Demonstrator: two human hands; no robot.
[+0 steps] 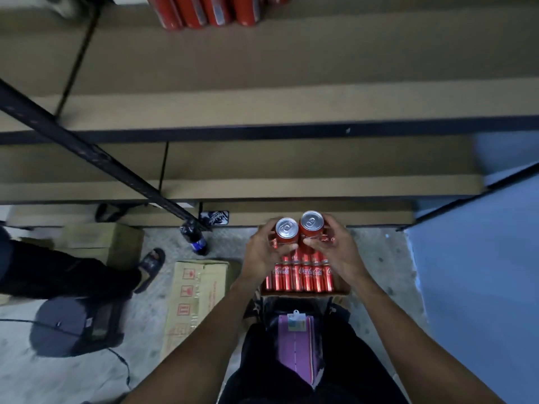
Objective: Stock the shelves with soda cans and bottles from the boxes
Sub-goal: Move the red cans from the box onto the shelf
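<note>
My left hand (264, 250) grips a red soda can (286, 232), silver top up. Beside it, my right hand (335, 247) grips a second red can (311, 224). Both cans are held side by side just above an open cardboard box (339, 288) on the floor, which holds several more red cola cans (300, 277). Brown shelves (262, 106) stand in front of me, and several red cans (210, 10) stand on the upper shelf at the top of the view.
A dark soda bottle (196, 239) stands on the floor by the black shelf post (96, 154). A closed carton (189, 301) lies left of the box. Another person's leg and sandal (151, 265) are at the left, near a grey bag (75, 325). A blue wall (481, 272) is on the right.
</note>
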